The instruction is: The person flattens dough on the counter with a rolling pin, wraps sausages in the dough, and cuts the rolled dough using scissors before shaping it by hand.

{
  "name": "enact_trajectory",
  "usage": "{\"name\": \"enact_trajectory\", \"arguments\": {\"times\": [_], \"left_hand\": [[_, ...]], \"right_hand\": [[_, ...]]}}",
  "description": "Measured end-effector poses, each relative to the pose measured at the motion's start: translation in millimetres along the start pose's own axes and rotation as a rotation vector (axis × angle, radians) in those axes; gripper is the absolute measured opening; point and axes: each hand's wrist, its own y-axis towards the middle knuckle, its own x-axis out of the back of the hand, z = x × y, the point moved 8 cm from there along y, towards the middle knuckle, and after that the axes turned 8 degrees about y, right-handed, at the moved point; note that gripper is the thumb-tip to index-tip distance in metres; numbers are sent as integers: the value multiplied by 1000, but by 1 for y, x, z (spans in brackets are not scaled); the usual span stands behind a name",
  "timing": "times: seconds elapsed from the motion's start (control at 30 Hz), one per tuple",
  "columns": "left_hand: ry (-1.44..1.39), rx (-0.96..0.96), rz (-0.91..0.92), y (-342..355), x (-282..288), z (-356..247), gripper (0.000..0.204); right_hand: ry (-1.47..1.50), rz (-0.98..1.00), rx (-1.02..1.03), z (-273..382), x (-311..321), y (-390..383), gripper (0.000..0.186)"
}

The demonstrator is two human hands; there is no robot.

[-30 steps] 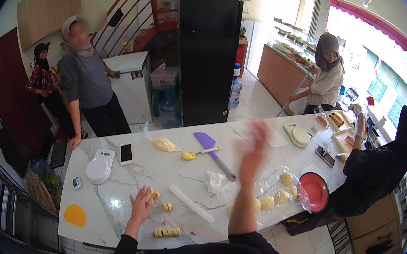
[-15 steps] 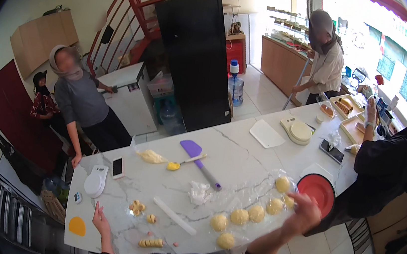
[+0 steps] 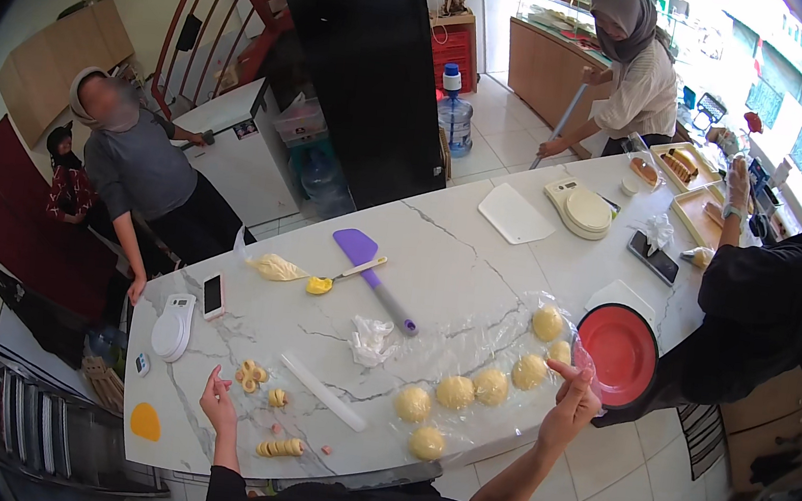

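My left hand (image 3: 219,404) hovers at the table's near left, fingers loosely apart and holding nothing. Close to it are a ring-shaped piece of dough (image 3: 251,376), a small rolled piece (image 3: 277,398), a longer coiled dough roll (image 3: 281,447) and small pink bits (image 3: 326,450). On the right, my right hand (image 3: 571,408) is closed, seemingly pinching the edge of a clear plastic sheet (image 3: 543,309). The sheet lies over several round yellow dough balls (image 3: 455,392) and rises near my fingers, in front of the red bowl (image 3: 625,353).
A white rolling pin (image 3: 323,392), crumpled plastic (image 3: 372,342), purple spatula (image 3: 369,272), spoon (image 3: 320,285), phone (image 3: 213,295) and white scale (image 3: 173,327) lie on the marble table. A co-worker (image 3: 762,292) stands at the right; another (image 3: 149,162) leans at the far left. A third person (image 3: 637,89) sweeps behind.
My view has shifted a little, moving the table's things left and up. My right hand has come upright near the bowl, and the plastic's edge has lifted beside it. The sweeping person bends lower.
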Motion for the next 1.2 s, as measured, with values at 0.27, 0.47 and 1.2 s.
{"name": "enact_trajectory", "arguments": {"times": [0.27,0.47,1.2], "left_hand": [[-93,55,11,-11,6,16,28],[-331,210,-46,-10,25,50,29],[-87,-63,115,-8,12,40,30]], "right_hand": [[-8,102,-55,13,-21,-14,46],[94,415,-165,14,-104,-60,55],[57,1719,-74,8,-382,-274,13]]}}
